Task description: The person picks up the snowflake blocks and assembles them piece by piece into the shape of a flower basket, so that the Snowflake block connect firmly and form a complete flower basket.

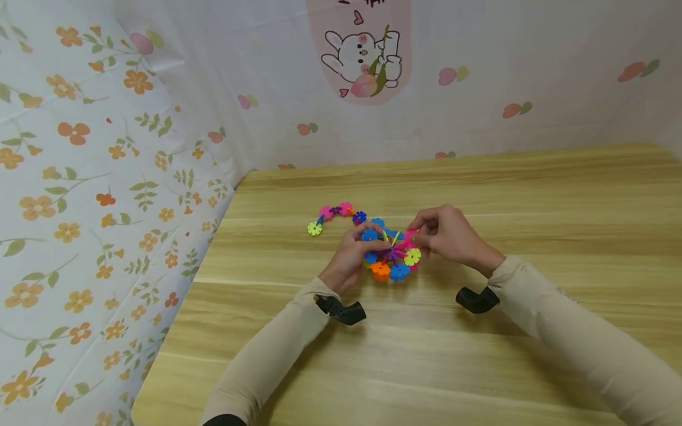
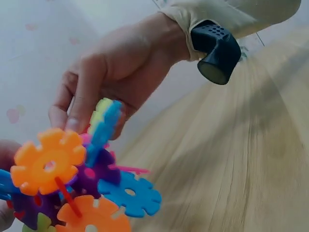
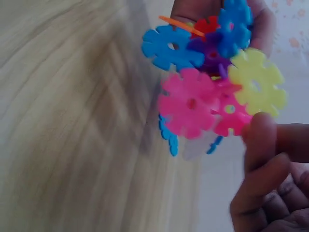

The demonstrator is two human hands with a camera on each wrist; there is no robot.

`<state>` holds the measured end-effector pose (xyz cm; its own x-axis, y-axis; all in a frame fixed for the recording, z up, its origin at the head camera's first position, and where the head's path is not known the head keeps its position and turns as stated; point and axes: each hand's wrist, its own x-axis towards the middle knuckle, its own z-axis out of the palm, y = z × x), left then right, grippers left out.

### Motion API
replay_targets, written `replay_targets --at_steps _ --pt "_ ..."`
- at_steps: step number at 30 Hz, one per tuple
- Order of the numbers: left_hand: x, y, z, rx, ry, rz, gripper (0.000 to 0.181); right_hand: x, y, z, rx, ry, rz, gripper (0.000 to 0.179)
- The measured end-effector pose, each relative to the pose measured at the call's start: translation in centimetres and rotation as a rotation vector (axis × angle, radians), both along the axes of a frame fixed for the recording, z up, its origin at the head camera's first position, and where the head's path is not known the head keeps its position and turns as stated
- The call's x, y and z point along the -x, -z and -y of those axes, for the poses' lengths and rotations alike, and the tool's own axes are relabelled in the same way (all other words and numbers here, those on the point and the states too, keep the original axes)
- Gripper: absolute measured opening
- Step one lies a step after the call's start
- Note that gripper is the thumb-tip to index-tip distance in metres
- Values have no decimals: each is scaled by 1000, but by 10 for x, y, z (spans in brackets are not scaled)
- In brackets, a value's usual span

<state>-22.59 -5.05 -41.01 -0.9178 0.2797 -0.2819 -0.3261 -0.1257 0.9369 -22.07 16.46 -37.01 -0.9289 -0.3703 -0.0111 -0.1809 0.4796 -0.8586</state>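
Between both hands is a rounded cluster of interlocking plastic snowflake discs, among them an orange disc (image 1: 380, 270), a blue disc (image 1: 399, 272) and a yellow disc (image 3: 256, 84). My left hand (image 1: 346, 258) grips the cluster from its left side, thumb over the top near the purple centre. On the right, my right hand (image 1: 452, 236) pinches a pink disc (image 3: 229, 113) at the cluster's edge between thumb and fingertip. Another pink disc (image 3: 186, 104) faces the right wrist camera. Part of the left hand's hold is hidden behind the discs.
A curved chain of linked discs, with a pink disc (image 1: 346, 207) and a yellow-green disc (image 1: 315, 228) at its end, lies behind the left hand on the wooden table (image 1: 266, 319). A patterned cloth (image 1: 474, 100) hangs behind the table, and flowered cloth covers the left side.
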Motion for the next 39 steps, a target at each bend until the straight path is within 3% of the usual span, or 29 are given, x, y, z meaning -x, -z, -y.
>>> replay_targets --at_steps 5,11,19,26,29,35,39 --pt "-2 0 6 -6 36 13 19 3 5 -1 31 -61 54 12" --pt "-7 2 23 64 127 63 15 21 7 0 -51 -143 105 26" --pt "-14 3 41 78 152 71 15 52 20 15 -321 -209 -100 14" --pt "-9 -3 55 52 343 36 14 63 32 41 -413 -323 -225 24" --pt "-7 -7 57 54 390 18 15 65 34 51 -458 -347 -244 29" --pt "-6 -13 54 59 365 22 13 66 36 57 -538 -340 -250 28" --pt "-4 -14 51 50 344 13 11 68 34 55 -532 -304 -230 23"
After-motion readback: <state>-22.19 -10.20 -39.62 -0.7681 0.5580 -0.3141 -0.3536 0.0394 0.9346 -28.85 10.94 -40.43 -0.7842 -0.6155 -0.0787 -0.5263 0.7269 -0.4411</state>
